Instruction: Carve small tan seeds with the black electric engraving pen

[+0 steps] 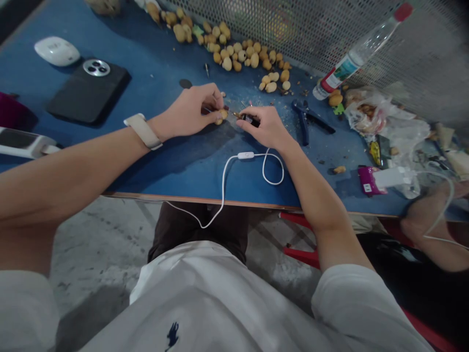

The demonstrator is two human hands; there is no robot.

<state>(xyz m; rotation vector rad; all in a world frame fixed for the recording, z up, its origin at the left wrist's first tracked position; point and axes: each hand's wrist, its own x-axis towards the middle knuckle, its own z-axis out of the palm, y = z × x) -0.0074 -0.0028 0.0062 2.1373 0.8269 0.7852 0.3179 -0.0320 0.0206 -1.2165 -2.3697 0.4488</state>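
My left hand (196, 110), a pale watch band at its wrist, pinches a small round tan piece (221, 116) between thumb and fingers. From the right, my right hand (263, 124) grips a dark pen-like tool (249, 119) with a brass-coloured front, its tip close to the tan piece. Whether tip and piece touch is too small to tell. A white cord (224, 183) with an inline switch (245, 155) loops up toward my right hand. Blue-and-black pliers (304, 117) lie to the right of that hand, and pale crumbs are scattered around.
Several tan round pieces (238, 51) line the table's back by a perforated metal screen (256, 19). A black phone (88, 93) and white mouse-like object (56, 51) lie left. At right are a clear bottle (348, 66), plastic bags (388, 115) and another person's arm (432, 225).
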